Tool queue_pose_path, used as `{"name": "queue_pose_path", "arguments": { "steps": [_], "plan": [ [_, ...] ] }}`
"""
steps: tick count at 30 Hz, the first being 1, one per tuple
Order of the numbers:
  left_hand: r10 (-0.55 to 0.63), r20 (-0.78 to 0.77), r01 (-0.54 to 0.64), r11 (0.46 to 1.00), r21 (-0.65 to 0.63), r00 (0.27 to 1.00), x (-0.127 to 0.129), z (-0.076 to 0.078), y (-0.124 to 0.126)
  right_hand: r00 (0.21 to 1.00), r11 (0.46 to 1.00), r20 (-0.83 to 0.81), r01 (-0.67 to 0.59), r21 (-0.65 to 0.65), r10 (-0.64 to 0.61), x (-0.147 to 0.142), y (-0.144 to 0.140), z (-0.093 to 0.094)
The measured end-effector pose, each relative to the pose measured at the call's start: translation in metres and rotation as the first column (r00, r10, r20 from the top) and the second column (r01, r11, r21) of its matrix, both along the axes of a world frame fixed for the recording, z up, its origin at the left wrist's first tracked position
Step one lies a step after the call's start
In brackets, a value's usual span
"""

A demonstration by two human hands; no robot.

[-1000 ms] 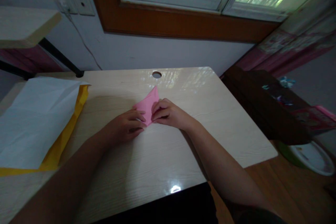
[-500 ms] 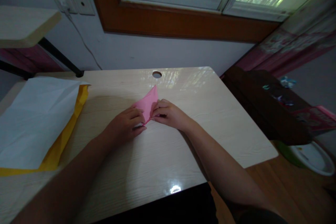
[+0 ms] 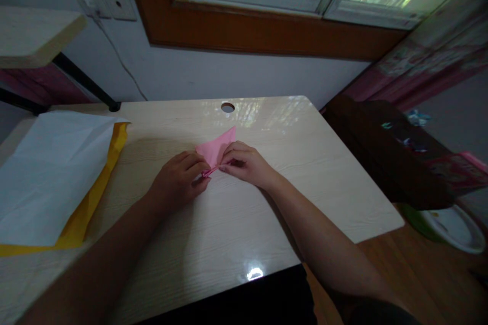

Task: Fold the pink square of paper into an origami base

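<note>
A small piece of pink paper (image 3: 214,150), folded, is held between my two hands just above the middle of the desk (image 3: 244,223). My left hand (image 3: 183,176) pinches its lower left corner, thumb below and fingers on top. On the other side my right hand (image 3: 244,161) grips the lower right edge with closed fingertips. A narrow rolled or folded band runs along the near edge between the hands. One pointed corner of the paper sticks up away from me. My fingers cover both sides of the lower edge.
Large white sheets (image 3: 57,172) lie over yellow paper (image 3: 91,198) on the desk's left. A round cable hole (image 3: 227,107) is near the back edge. A shelf (image 3: 38,35) on black legs stands at the left. Beyond the right edge is a dark wooden cabinet (image 3: 389,157).
The pink paper has turned a little, its top corner now leaning further right. Its near edge shows a thicker folded band. Both hands have shifted only slightly.
</note>
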State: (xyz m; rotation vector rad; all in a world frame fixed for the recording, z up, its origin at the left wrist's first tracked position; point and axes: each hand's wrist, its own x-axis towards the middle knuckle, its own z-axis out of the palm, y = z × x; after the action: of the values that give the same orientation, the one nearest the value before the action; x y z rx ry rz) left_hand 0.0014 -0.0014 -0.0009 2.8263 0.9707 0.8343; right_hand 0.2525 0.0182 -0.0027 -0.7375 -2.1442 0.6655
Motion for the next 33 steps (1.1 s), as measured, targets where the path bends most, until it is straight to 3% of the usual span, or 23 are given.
{"name": "queue_pose_path", "arguments": {
  "steps": [8, 15, 21, 27, 33],
  "plan": [
    [0.0, 0.148, -0.007, 0.999, 0.047, 0.989, -0.005, -0.002, 0.003, 0.994, 0.996, -0.053, 0.094, -0.005, -0.094, 0.001, -0.003, 0.005],
    [0.059, 0.261, -0.058, 0.998, -0.011, 0.964, -0.007, -0.006, 0.005, 0.988, 0.992, -0.109, 0.118, 0.043, -0.113, 0.004, 0.001, 0.004],
    [0.086, 0.276, -0.08, 0.996, -0.034, 0.957, -0.008, -0.003, 0.004, 0.985, 0.99, -0.105, 0.138, 0.025, -0.135, 0.004, 0.001, 0.002],
    [0.04, 0.24, -0.025, 0.998, -0.063, 0.97, -0.008, 0.005, -0.003, 0.957, 0.961, -0.095, 0.277, 0.016, -0.274, 0.005, -0.002, 0.005],
    [0.087, 0.219, -0.084, 0.996, -0.022, 0.972, -0.006, -0.004, 0.001, 0.943, 0.943, -0.095, 0.325, 0.064, -0.319, 0.002, -0.007, 0.01]
  ]
}}
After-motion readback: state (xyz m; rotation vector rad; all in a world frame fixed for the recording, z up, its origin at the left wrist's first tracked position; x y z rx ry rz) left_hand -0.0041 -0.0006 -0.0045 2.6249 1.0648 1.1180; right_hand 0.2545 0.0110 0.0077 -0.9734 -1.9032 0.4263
